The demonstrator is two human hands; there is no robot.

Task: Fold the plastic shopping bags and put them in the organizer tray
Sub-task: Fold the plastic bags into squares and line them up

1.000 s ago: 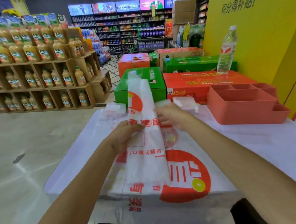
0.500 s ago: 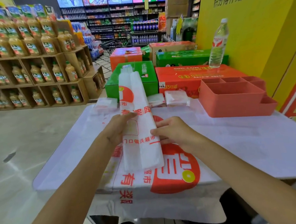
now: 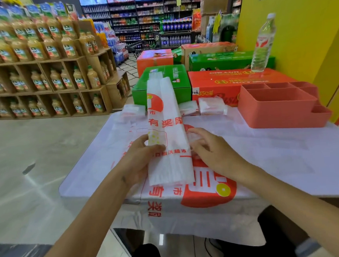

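1. We find the folded bag strip [image 3: 168, 132], a long narrow white plastic band with red print, lying at the table's centre and running from 6 toward 12 o'clock, its far end resting on the green carton [image 3: 173, 82].
2. We note the left hand [image 3: 139, 162] at the strip's 9 o'clock edge, thumb curled over the top and fingers beneath, gripping it.
3. We note the right hand [image 3: 212, 153] at the strip's 3 o'clock edge, fingers loosely spread and resting on the flat bag [image 3: 208, 191] underneath; it grips nothing.
4. We record the organizer tray [image 3: 282, 109], coral with several compartments, at 2 o'clock, well apart from both hands.
5. We count three small folded bags [image 3: 211, 106] at 12 o'clock, near the cartons.
6. A water bottle [image 3: 262, 45] stands upright on the orange carton [image 3: 231, 81].
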